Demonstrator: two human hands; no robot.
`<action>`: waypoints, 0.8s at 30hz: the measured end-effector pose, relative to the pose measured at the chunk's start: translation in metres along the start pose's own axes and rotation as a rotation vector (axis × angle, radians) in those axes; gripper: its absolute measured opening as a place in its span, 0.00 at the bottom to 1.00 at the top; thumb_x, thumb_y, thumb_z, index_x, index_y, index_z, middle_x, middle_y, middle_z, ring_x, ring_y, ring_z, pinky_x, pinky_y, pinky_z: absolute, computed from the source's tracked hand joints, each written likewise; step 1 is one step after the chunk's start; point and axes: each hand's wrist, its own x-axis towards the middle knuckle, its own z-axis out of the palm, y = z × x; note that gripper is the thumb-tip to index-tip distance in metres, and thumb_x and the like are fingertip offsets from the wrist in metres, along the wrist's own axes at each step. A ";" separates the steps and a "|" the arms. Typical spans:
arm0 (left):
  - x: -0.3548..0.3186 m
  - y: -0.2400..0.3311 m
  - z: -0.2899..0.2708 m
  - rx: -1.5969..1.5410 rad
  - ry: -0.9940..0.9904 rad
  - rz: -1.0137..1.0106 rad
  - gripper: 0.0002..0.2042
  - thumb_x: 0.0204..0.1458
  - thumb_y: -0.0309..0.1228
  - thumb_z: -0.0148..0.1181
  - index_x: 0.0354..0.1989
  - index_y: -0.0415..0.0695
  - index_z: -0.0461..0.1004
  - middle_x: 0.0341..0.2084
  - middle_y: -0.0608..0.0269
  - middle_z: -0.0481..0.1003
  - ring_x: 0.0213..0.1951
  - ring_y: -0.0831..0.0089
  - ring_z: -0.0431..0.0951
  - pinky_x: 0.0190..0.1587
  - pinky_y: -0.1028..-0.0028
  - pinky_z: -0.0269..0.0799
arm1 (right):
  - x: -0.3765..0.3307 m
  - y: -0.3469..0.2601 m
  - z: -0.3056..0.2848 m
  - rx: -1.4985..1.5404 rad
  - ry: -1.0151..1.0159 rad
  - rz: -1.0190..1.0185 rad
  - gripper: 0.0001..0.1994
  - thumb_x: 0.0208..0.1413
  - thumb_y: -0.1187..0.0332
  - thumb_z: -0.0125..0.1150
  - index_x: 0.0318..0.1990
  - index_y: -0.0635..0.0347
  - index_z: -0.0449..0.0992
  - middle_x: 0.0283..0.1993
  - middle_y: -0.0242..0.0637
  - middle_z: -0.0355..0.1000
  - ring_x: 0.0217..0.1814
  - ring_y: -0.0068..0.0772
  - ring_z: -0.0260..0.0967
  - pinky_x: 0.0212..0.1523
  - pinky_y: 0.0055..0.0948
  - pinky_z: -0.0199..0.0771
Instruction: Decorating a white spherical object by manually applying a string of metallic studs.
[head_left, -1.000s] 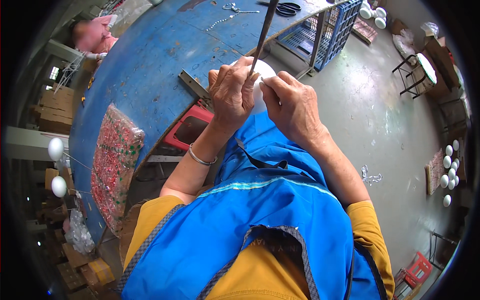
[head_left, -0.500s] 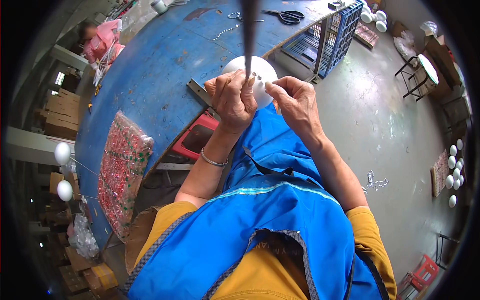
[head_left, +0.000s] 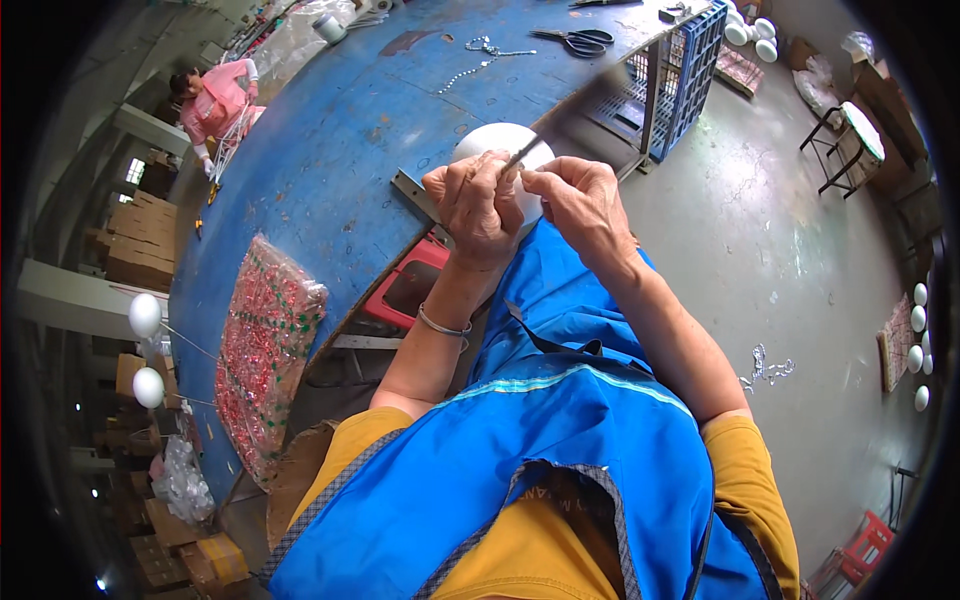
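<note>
My left hand (head_left: 480, 205) is closed, its thumb and fingers around the lower end of a thin dark rod (head_left: 548, 130). The rod slants up to the right, and its upper end is blurred close to the camera. Beneath and behind both hands is a smooth white ball (head_left: 495, 138), partly covered by the fingers. My right hand (head_left: 580, 198) pinches thumb against finger at the ball's right side, close to the left fingertips. Whatever lies in that pinch is too small and hidden to make out.
On the blue table (head_left: 340, 150) lie black scissors (head_left: 585, 42), a bead chain (head_left: 465, 75) and a bag of red and green pieces (head_left: 265, 360). A blue crate (head_left: 685, 85) stands right, a red stool (head_left: 408, 280) under the edge. Across the table works a person in pink (head_left: 215, 100).
The rod has swung from upright to a slant toward the upper right. Small shiny pieces seen on the ball earlier are now hidden by my fingers, and my hands are closer together.
</note>
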 end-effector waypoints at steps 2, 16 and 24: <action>0.000 0.000 -0.002 0.018 -0.009 -0.016 0.07 0.52 0.26 0.60 0.38 0.42 0.73 0.33 0.63 0.78 0.34 0.70 0.76 0.41 0.69 0.60 | 0.001 0.001 0.002 0.223 -0.043 0.144 0.11 0.53 0.65 0.60 0.27 0.65 0.76 0.18 0.32 0.69 0.16 0.17 0.63 0.15 0.17 0.60; -0.005 -0.011 0.000 -0.001 0.130 0.025 0.02 0.56 0.27 0.57 0.35 0.44 0.71 0.31 0.64 0.78 0.36 0.68 0.73 0.43 0.68 0.63 | -0.009 0.000 0.014 0.629 -0.152 0.482 0.15 0.55 0.60 0.61 0.29 0.66 0.75 0.21 0.36 0.72 0.17 0.23 0.68 0.16 0.19 0.66; -0.007 -0.008 -0.002 -0.148 0.138 -0.059 0.03 0.56 0.27 0.57 0.35 0.43 0.71 0.32 0.63 0.77 0.38 0.68 0.72 0.45 0.66 0.64 | -0.016 -0.003 0.016 0.684 -0.181 0.487 0.12 0.55 0.63 0.62 0.32 0.66 0.76 0.25 0.39 0.74 0.21 0.26 0.73 0.20 0.22 0.73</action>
